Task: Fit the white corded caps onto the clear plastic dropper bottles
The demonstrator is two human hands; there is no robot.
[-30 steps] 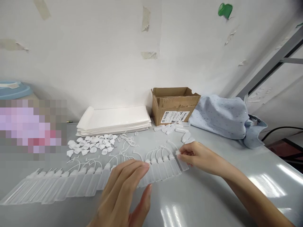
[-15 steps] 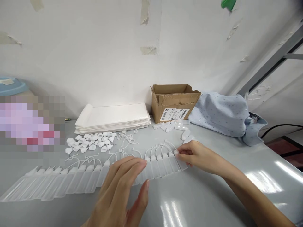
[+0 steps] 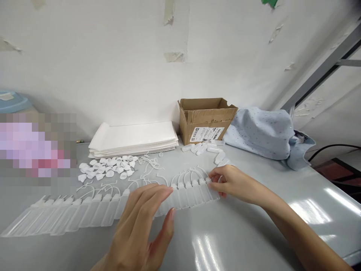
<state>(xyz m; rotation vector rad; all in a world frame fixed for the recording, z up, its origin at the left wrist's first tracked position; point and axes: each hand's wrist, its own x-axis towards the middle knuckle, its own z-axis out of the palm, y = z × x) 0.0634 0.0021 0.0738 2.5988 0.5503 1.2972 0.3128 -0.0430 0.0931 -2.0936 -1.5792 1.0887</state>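
Observation:
A long row of clear plastic squeeze bottles (image 3: 105, 210) lies flat, side by side, their white necks toward the wall and thin white straps curling from them. My right hand (image 3: 225, 182) pinches the neck of the rightmost bottle (image 3: 211, 191) between thumb and curled fingers. Over the middle of the row hovers my left hand (image 3: 145, 222), thumb and fingers apart, holding nothing; it hides several bottles beneath. Behind the row is a heap of white pointed caps (image 3: 108, 168). Loose white straps (image 3: 150, 162) lie beside the caps.
Several loose clear bottles (image 3: 201, 148) lie before an open cardboard box (image 3: 207, 120). A stack of white sheets (image 3: 135, 137) rests against the wall. Light blue cloth (image 3: 259, 131) is bunched at the right. At the left are a blue lid (image 3: 15, 101) and a blurred pink patch.
The view has shifted slightly, so everything sits a little higher and farther left. My right hand stays at the rightmost bottle's neck, and my left hand stays spread over the row.

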